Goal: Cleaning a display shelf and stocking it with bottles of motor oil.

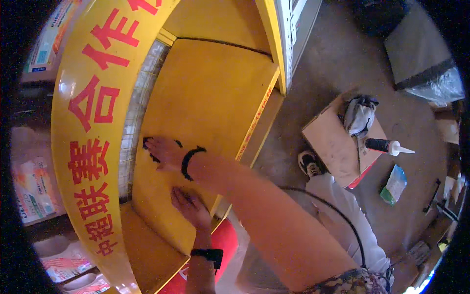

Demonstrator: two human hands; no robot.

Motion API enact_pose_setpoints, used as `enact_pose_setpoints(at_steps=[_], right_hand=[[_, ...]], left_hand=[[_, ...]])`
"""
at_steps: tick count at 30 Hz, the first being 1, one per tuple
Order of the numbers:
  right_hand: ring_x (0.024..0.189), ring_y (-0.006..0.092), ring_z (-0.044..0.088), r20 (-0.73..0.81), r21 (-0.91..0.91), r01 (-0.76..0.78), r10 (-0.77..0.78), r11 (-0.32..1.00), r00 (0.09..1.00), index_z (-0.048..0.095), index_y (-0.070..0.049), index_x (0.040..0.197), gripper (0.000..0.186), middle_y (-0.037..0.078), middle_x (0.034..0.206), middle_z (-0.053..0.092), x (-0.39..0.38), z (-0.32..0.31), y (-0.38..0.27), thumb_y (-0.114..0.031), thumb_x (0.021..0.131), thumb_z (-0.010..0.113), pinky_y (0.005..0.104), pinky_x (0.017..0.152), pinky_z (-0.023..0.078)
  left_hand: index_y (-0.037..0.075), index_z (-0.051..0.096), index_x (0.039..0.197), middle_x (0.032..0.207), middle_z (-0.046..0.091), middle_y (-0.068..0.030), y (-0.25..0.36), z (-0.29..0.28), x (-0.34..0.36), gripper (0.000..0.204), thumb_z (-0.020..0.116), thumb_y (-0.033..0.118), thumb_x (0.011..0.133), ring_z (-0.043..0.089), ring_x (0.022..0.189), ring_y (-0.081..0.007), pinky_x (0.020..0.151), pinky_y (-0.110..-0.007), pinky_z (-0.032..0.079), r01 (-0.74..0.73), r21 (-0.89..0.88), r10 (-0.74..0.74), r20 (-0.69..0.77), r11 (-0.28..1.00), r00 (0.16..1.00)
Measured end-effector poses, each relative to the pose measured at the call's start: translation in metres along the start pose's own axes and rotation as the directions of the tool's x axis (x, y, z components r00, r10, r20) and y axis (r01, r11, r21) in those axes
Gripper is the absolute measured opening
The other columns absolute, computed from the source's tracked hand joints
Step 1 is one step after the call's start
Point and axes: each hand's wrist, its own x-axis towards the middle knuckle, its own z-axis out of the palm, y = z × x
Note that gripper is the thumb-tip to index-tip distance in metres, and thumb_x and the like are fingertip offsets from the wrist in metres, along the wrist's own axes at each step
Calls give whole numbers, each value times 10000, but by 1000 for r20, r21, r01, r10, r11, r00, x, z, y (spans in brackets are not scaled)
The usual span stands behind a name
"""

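Observation:
My right hand [165, 151], with a black band at its wrist, lies flat on a yellow panel [210, 93], near the panel's left edge. Dark edges of something black [154, 159] show around its fingers; the palm hides most of it and its kind is unclear. Lower down, my left hand [188, 203] rests on the same panel, fingers stretched out and holding nothing. A black watch [207, 254] is on that wrist.
A curved yellow sign board [93, 147] with red lettering stands at the left, boxed goods [36, 188] beyond it. On the right, cardboard [330, 139] bears a grey cloth-like bundle [359, 116] and a nozzled sealant cartridge [379, 145]. A green-white packet [394, 185] and a dark cable [338, 209] lie nearby.

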Motion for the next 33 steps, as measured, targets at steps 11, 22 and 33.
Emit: enact_pose_setpoints(at_steps=[11, 22, 33], right_hand=[[1336, 263, 336, -379, -919, -395, -269, -7, 886, 379, -31, 1397, 822, 118, 1371, 433, 61, -246, -31, -623, 831, 452, 393, 1109, 285], [1309, 279, 397, -156, -903, -152, 22, 402, 988, 453, -9, 1332, 724, 115, 1381, 468, 64, -124, -21, -467, 800, 630, 377, 1076, 338], [1294, 351, 389, -285, -923, -165, -328, 349, 900, 446, 40, 1282, 825, 218, 1339, 453, -8, -262, -76, -533, 733, 673, 442, 1112, 282]], left_hand=[[-90, 341, 1370, 1392, 350, -304, 18, -18, 10, 578, 417, 322, 972, 341, 1274, -444, 1091, -500, 255, 163, -70, -163, 5, 984, 987], [-82, 363, 1364, 1397, 338, -303, -9, -4, -6, 583, 434, 328, 956, 327, 1283, -447, 1088, -515, 253, -49, -55, 46, -45, 997, 998], [-75, 378, 1354, 1409, 329, -285, -22, -1, -11, 550, 443, 295, 954, 323, 1303, -421, 1101, -486, 260, 90, 24, -89, -46, 996, 995]])
